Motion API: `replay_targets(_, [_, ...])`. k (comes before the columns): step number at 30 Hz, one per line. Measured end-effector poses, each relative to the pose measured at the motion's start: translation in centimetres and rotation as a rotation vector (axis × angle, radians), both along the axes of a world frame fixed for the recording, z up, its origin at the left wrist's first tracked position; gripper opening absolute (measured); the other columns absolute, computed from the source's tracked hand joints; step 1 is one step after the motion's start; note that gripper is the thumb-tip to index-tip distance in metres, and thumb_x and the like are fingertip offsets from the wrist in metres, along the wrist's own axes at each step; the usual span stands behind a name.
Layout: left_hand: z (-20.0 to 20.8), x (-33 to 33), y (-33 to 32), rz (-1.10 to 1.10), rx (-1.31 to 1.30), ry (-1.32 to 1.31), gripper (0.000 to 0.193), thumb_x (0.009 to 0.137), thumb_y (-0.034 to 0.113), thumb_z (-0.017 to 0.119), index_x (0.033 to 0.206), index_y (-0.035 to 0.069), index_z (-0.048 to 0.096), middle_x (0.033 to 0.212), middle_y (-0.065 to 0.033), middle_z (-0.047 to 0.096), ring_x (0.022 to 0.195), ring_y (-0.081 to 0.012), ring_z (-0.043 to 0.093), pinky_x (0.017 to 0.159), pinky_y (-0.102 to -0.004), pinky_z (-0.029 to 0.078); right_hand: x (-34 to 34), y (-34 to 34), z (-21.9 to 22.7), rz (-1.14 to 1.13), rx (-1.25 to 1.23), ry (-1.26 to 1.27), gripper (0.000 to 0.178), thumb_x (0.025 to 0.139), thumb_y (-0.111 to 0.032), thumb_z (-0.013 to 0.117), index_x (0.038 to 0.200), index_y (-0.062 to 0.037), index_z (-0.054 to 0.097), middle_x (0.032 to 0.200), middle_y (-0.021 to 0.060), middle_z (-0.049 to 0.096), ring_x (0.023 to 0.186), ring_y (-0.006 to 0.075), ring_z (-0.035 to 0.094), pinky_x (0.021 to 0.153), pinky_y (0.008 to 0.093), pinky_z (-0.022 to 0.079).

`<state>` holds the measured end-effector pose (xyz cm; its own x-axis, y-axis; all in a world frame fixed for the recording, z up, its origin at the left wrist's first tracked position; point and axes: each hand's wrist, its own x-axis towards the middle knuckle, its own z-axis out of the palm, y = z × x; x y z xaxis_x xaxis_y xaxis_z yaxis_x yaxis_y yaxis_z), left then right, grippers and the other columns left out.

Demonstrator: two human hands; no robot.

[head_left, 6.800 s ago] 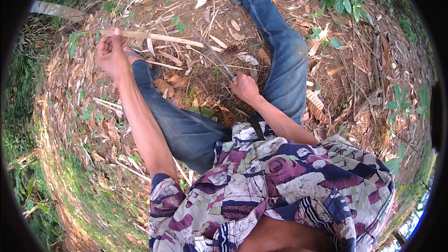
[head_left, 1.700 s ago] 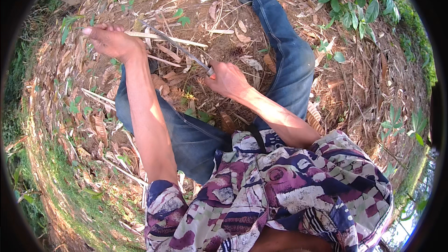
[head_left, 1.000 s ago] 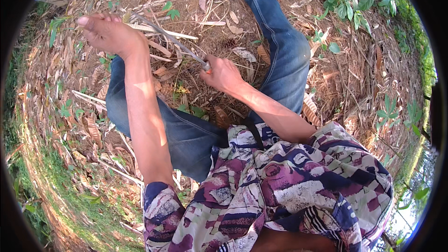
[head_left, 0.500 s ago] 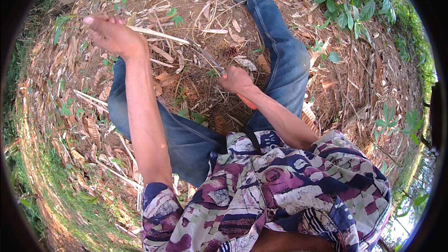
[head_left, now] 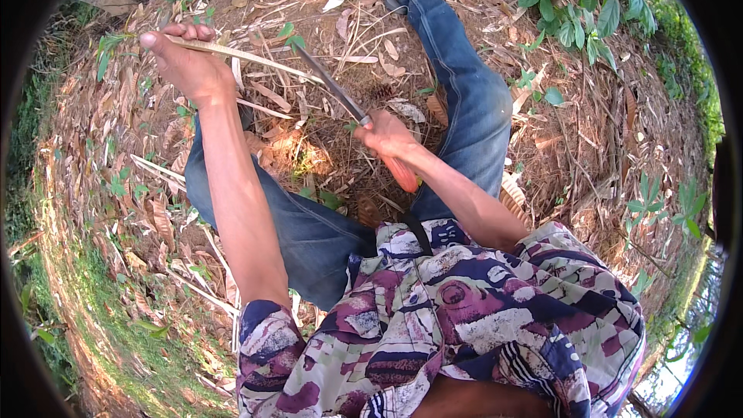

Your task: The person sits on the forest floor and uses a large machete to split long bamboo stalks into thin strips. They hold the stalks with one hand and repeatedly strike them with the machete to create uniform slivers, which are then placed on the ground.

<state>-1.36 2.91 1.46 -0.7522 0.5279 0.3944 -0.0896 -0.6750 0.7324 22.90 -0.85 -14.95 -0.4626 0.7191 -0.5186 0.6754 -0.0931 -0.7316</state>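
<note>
Right grip (head_left: 385, 138) tight around orange-handled knife (head_left: 352, 112), left grip (head_left: 186, 66) clamping thin pale strip (head_left: 248, 56).

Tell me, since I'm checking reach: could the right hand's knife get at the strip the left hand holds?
Probably yes. The knife in the right hand already has its tip against the strip held by the left hand; nothing lies between.

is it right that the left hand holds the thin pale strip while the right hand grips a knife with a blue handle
Not quite: in the head view the knife handle is orange-red, not blue. The rest holds: the left hand holds the thin pale strip and the right hand grips the knife.
</note>
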Motion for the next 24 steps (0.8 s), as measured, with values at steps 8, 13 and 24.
replay_targets(8, [-0.2,1.0,-0.3,0.131,0.032,0.084,0.047,0.083,0.050,0.063,0.071,0.010,0.040,0.060,0.0000,0.039,0.051,-0.0094,0.040,0.042,-0.0227,0.032,-3.6,-2.4,8.2,-0.006,0.291,0.234,0.031,0.076,-0.025,0.060,0.087,0.0042,0.057,0.069,0.0243,0.061,0.073,0.0413,0.063,0.072,0.0480,0.049])
replay_targets(13, [0.0,1.0,-0.1,0.208,0.032,0.066,0.046,0.085,0.050,0.060,0.069,0.011,0.039,0.056,0.0013,0.038,0.048,-0.0061,0.037,0.039,-0.0211,0.029,-3.7,-2.1,7.7,0.048,0.333,0.136,0.031,0.076,-0.024,0.061,0.092,0.0026,0.057,0.072,0.0246,0.063,0.076,0.0413,0.063,0.072,0.0480,0.050])
replay_targets(24, [-0.7,0.6,1.0,0.183,0.062,0.045,0.044,0.085,0.045,0.063,0.072,0.010,0.039,0.056,-0.0005,0.041,0.046,-0.0077,0.040,0.039,-0.0218,0.031,-0.7,-0.4,-2.7,0.038,0.356,-0.001,0.029,0.077,-0.022,0.061,0.090,0.0036,0.058,0.072,0.0185,0.065,0.068,0.0336,0.065,0.068,0.0442,0.052])
